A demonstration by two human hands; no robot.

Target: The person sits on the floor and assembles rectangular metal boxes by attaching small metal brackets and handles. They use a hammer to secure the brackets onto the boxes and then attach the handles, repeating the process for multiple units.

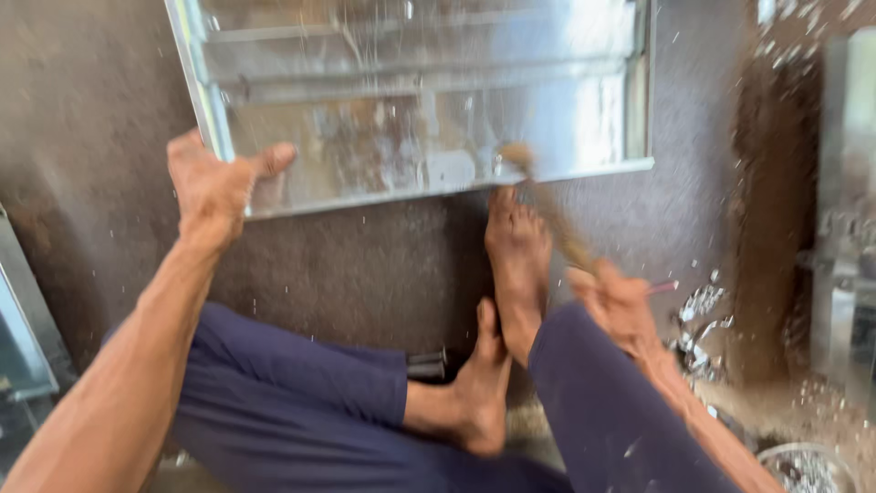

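A metal-framed glass panel (429, 100) stands tilted on the dark floor in front of me, wet and streaked. My left hand (214, 187) grips its lower left corner, thumb across the glass. My right hand (620, 306) holds a brush with a long brownish handle (547, 215); the brush's head touches the glass near the bottom edge, blurred by motion. My bare feet (516, 265) rest below the panel, one pressed against its lower frame. Water drops fly around.
Another metal frame (23, 338) lies at the left edge. A tall metal piece (844, 201) stands at the right. A round metal bowl (808, 466) sits at the bottom right, with wet shiny debris (703, 319) beside my right hand.
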